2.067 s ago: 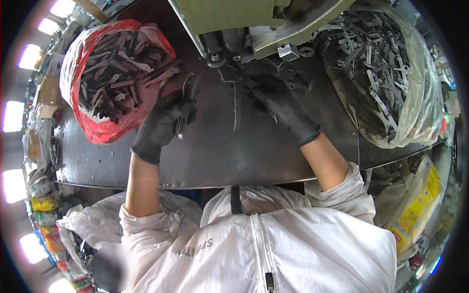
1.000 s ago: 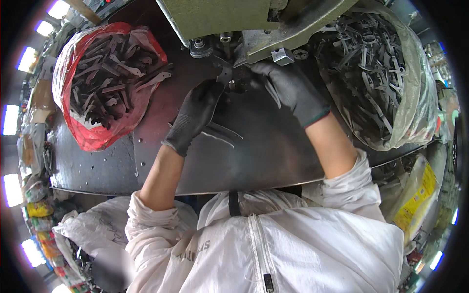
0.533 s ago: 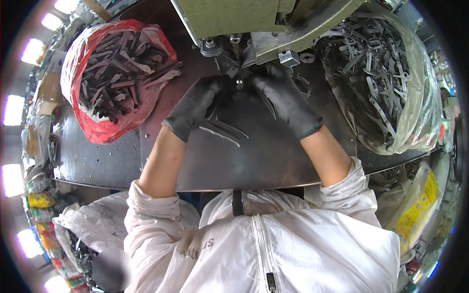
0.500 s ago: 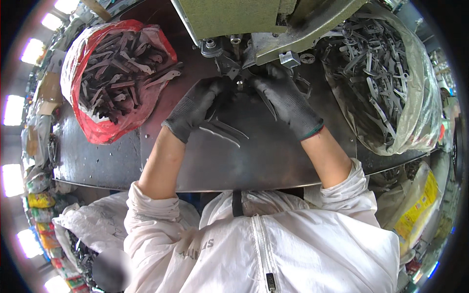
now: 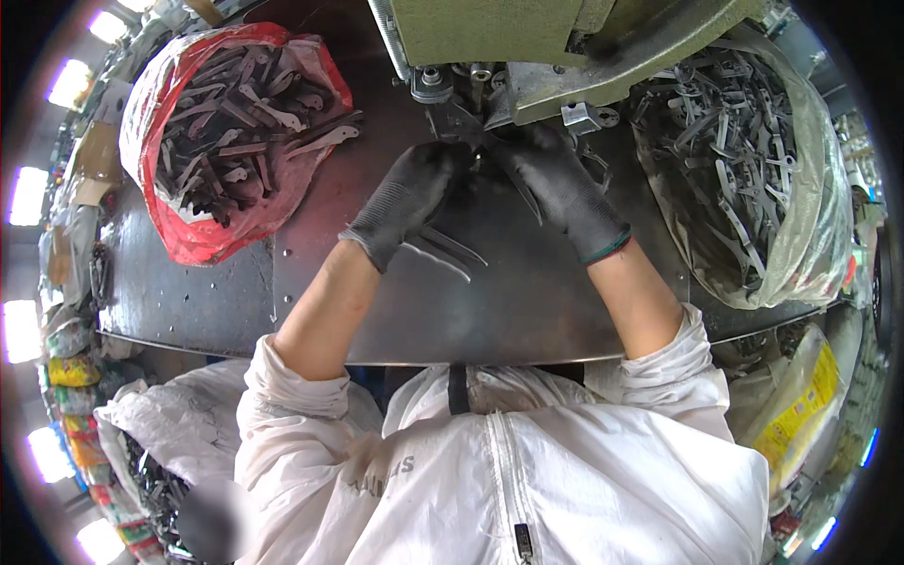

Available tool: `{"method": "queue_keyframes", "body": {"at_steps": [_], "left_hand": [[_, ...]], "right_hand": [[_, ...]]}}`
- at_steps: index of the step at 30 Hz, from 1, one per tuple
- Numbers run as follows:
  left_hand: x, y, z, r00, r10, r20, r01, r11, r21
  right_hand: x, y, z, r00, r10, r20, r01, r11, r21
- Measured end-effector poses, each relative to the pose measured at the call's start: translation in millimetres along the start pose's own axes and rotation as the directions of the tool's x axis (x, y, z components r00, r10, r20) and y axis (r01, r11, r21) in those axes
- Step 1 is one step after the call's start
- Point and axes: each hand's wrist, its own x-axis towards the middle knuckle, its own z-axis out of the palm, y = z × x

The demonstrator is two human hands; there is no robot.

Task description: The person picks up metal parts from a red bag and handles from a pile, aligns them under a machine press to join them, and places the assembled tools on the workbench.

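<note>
Left hand (image 5: 411,200) and right hand (image 5: 562,185) close together under a green machine (image 5: 490,33)

Head view: both hands wear dark gloves and reach in from the lower edge, their fingertips almost meeting in shadow just below the machine head. The left hand is curled shut around a pair of thin, curved metal arms (image 5: 446,252); these stick out from beneath its palm, over the table (image 5: 452,325), and slant down to the right. The right hand is closed around a narrow metal strip (image 5: 528,196), which shows along its inner side and points toward the person. Exactly what the fingertips of either hand pinch is too dark to tell. A small bright pin (image 5: 478,158) shows in the gap between the hands, and a dark plate (image 5: 459,122) sits just above the left fingers.

To the right of the machine's foot is a shiny block (image 5: 581,118), with a small ring (image 5: 609,118) beside it. At left stands a red-rimmed bag (image 5: 193,247) full of dark levers (image 5: 250,113), one jutting past its right edge. At right, a clear bag (image 5: 812,207) holds a heap of grey metal parts (image 5: 730,141). The person's white jacket (image 5: 565,471) fills the bottom.
</note>
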Motion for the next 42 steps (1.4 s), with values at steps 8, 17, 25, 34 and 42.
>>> {"method": "queue_keyframes", "body": {"at_steps": [8,17,25,34,42], "left_hand": [[1,-1,3,0.941,0.338,0.021,-0.300,0.805,0.511],[-6,6,1,0.978,0.208,-0.021,-0.191,0.931,0.312],[2,-5,-3,0.998,-0.048,0.041,0.055,0.977,-0.205],[-12,63,15,0.988,-0.154,0.032,0.157,0.964,-0.216],[-3,1,6,0.963,0.099,0.250,-0.257,0.619,0.742]], "right_hand": [[4,-8,1,0.920,0.392,-0.003,-0.381,0.898,0.220],[-1,-20,3,0.921,0.389,-0.027,-0.365,0.883,0.294],[-2,-6,-5,0.925,0.381,-0.014,-0.373,0.911,0.175],[-7,-13,-10,0.918,0.395,-0.033,-0.375,0.893,0.248],[-4,15,11,0.902,0.431,0.004,-0.419,0.874,0.246]]}}
